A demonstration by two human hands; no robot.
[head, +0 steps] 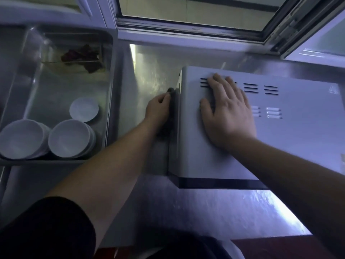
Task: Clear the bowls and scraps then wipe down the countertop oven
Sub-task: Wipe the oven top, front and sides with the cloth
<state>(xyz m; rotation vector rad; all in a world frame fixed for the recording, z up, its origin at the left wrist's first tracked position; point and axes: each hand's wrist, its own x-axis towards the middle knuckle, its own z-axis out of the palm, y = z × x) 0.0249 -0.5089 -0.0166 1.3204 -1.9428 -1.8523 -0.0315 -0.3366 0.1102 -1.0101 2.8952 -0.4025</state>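
1. Head view looks down on the countertop oven [233, 146], which sits on the steel counter [214, 212] below the window [196, 21], just right of the sink [110, 75].
2. Our right hand [226, 113] lies flat on the oven's top with fingers spread over the vent slots [251, 88], holding nothing; we keep it pressing down so the oven does not slide.
3. Our left hand [158, 107] is curled round a dark wad, seemingly a cloth [172, 109], pressed against the oven's left side panel.
4. We judge the step in hand to be wiping that side. Long strokes from the back edge toward the front, with even pressure, should do it; we cannot see the lower part of the panel, so we go by feel there.
5. The white bowls [71, 138] are stacked in the sink, with a small dish [84, 109] behind them and dark scraps [82, 57] at the far end, so clearing looks largely done.
6. On the top panel, we wipe along the slots, not into them.
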